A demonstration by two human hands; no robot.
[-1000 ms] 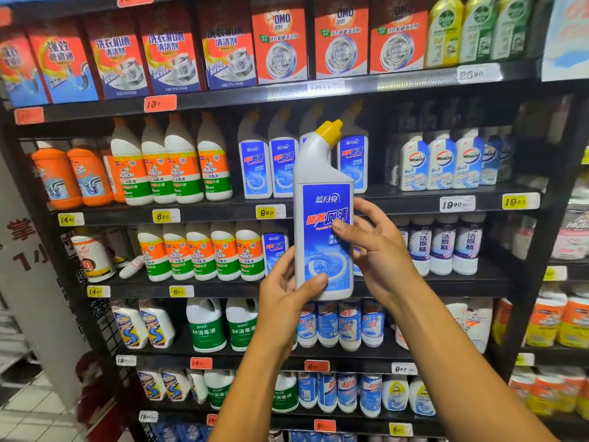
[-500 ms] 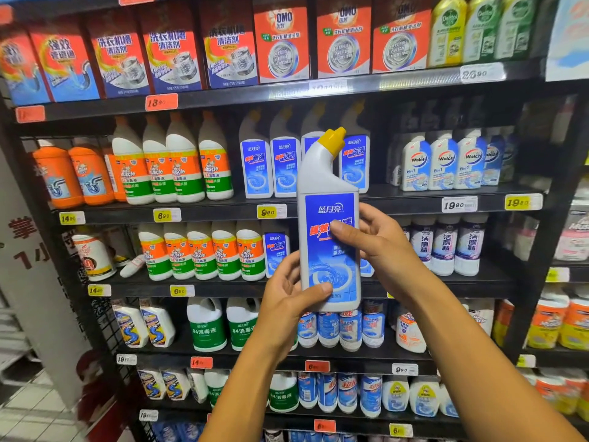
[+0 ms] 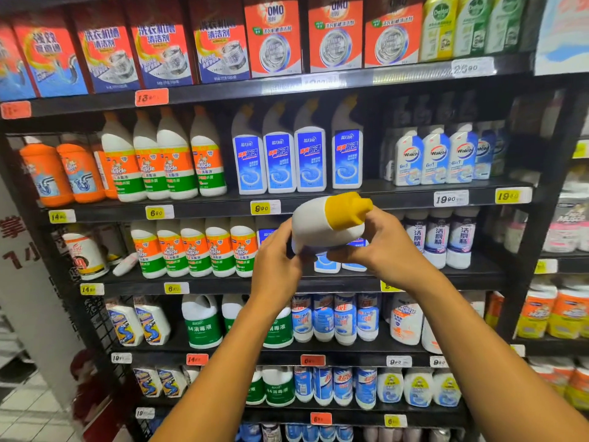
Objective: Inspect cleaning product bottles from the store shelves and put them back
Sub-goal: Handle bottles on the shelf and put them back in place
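Bottle (image 3: 322, 228), one, white with a yellow cap (image 3: 347, 209), tipped cap-first toward the camera in front of the third shelf. Left hand (image 3: 275, 266) grasps its left side; right hand (image 3: 387, 250) grasps its right side and underside. Four matching blue-labelled bottles (image 3: 296, 161) stand in a row on the black shelf (image 3: 398, 193) above, four orange-and-green bottles (image 3: 162, 164) to their left, Walch bottles (image 3: 436, 157) to their right. Tiled floor (image 3: 28, 409) shows lower left; shelf fronts carry price tags (image 3: 264, 208).
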